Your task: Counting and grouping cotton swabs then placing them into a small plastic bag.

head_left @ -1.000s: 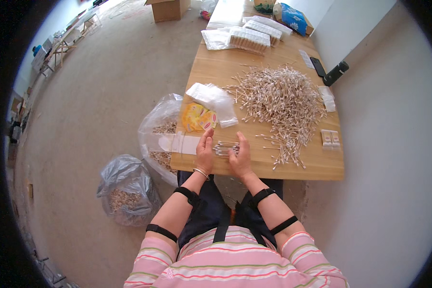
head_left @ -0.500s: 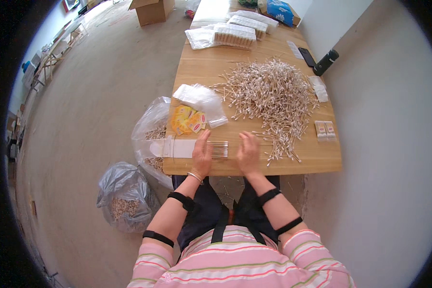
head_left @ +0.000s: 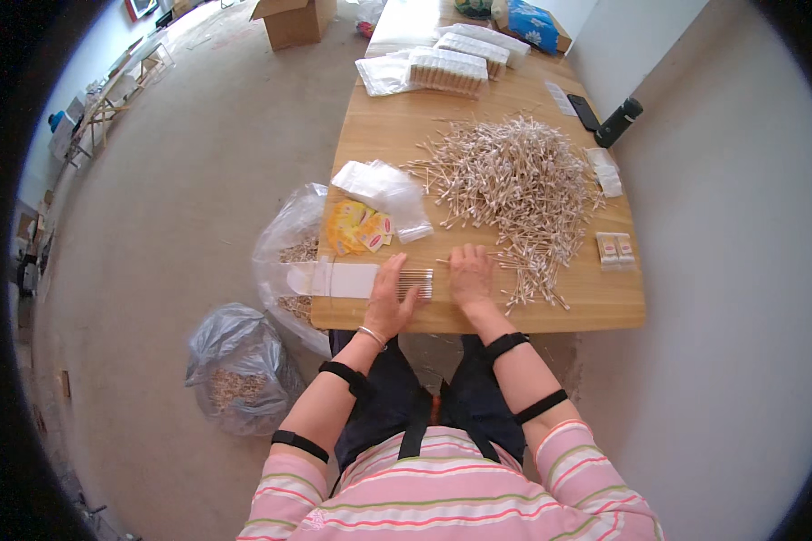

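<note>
Two hands worked at the near edge of a long wooden tabletop (head_left: 370, 135), the largest item in view. At 12 o'clock from the hands lay a broad loose heap of cotton swabs (head_left: 514, 180), its stragglers reaching the near edge at about 2 o'clock. Two clear bags of swabs stood on the floor: one (head_left: 284, 261) against the tabletop's left side at 9 o'clock, one (head_left: 235, 365) further out at 8 o'clock. A stack of clear sleeves (head_left: 383, 189) and yellow packets (head_left: 356, 227) lay at 11 o'clock.

Next in size, a white card strip (head_left: 343, 279) lay along the near edge, its left end overhanging the tabletop. The left hand (head_left: 390, 302) rested on its right end, fingers flat and together, pressing a small aligned row of swabs (head_left: 415, 283). The right hand (head_left: 469, 278) lay flat just beside the row at 3 o'clock, fingers spread slightly, holding nothing that could be seen.

Hazards, as judged:
- The row sat close to the near edge; a sideways push could have rolled swabs off onto the floor.
- The overhanging strip could have tipped if the left hand's pressure were released.
- Stray swabs at 2 o'clock lay near enough to mix into the row and spoil its alignment.
- The right wrist could have swept loose swabs over the edge.
</note>
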### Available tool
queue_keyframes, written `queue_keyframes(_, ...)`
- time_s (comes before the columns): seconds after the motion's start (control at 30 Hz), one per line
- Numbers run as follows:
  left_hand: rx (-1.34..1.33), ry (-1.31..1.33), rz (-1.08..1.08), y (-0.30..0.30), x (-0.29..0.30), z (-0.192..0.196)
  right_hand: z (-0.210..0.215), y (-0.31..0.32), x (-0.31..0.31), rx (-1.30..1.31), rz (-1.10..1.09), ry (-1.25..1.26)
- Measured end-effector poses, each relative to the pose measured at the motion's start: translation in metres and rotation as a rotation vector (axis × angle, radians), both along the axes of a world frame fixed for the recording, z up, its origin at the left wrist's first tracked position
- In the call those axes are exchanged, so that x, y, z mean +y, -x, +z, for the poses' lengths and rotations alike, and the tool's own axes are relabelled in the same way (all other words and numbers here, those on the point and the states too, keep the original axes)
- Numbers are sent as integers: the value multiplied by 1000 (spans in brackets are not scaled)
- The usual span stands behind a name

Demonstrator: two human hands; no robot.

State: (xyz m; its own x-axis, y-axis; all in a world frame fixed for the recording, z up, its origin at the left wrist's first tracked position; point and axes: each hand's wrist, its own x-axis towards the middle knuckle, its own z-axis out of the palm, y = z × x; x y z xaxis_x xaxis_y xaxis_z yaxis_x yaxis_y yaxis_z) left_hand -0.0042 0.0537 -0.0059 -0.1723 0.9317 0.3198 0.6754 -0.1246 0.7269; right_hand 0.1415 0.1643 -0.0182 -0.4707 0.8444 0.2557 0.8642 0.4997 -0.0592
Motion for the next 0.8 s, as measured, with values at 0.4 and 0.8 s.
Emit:
queue_keyframes(0.4,-927,-96,239,0,21,-19,-4,35,-14,760,86,266)
queue_keyframes(0.8,-1019,-84,162,1,24,-28,-5,45,-45,1068,184,514)
